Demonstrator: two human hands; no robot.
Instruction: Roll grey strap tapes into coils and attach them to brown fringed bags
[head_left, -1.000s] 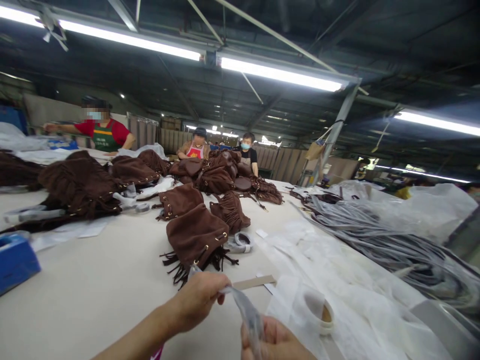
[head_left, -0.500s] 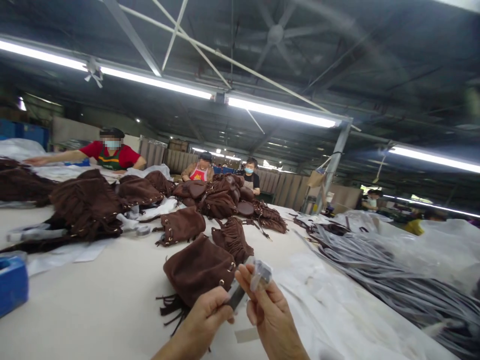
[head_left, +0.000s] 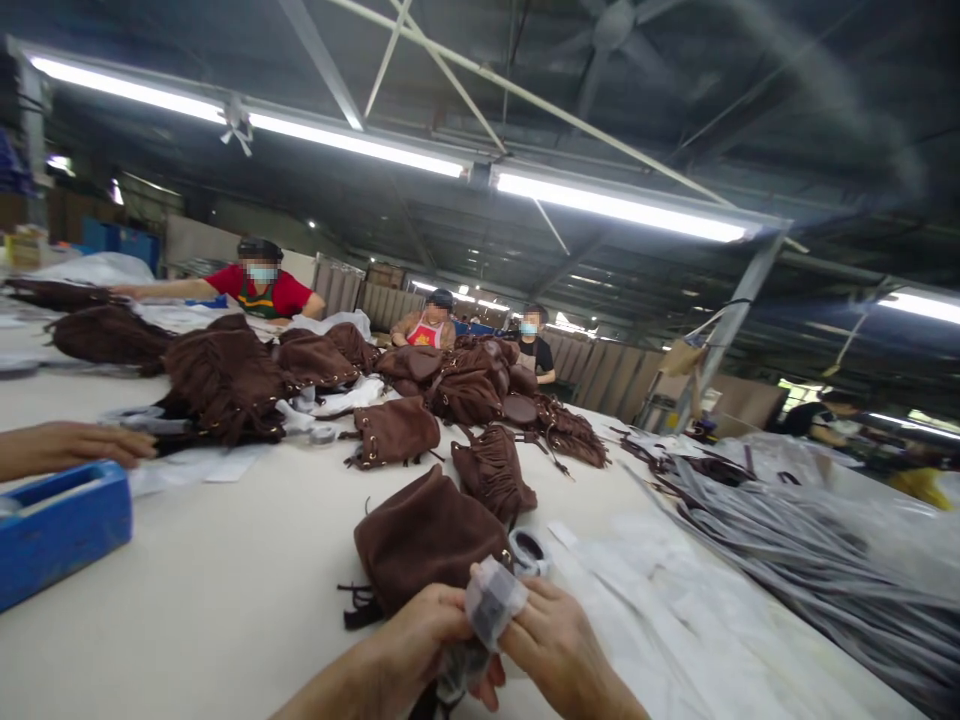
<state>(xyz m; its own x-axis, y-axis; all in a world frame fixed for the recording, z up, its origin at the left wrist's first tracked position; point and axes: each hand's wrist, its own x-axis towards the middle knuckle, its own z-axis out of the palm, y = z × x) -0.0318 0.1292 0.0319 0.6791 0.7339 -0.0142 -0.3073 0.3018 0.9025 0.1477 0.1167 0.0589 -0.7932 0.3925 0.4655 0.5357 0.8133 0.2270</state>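
Low in the view my left hand [head_left: 429, 637] and my right hand [head_left: 553, 641] are closed together on a strip wrapped in clear plastic [head_left: 489, 606], which is bunched between the fingers. Just beyond them a brown suede fringed pouch bag [head_left: 422, 540] lies on the white table [head_left: 217, 590]. A small roll of wrapped strap [head_left: 529, 550] lies beside the bag, close to my right hand.
More brown fringed bags [head_left: 465, 380] are heaped across the table. A blue tray [head_left: 60, 525] sits at the left, with another person's hand [head_left: 71, 445] behind it. Grey wrapped straps [head_left: 780, 560] and white sheets [head_left: 652, 600] cover the right side. Three masked people work at the far end.
My hands have come closer together and gathered the plastic-wrapped strip into a bunch. The view has swung left; another person's hand now shows at the left edge.
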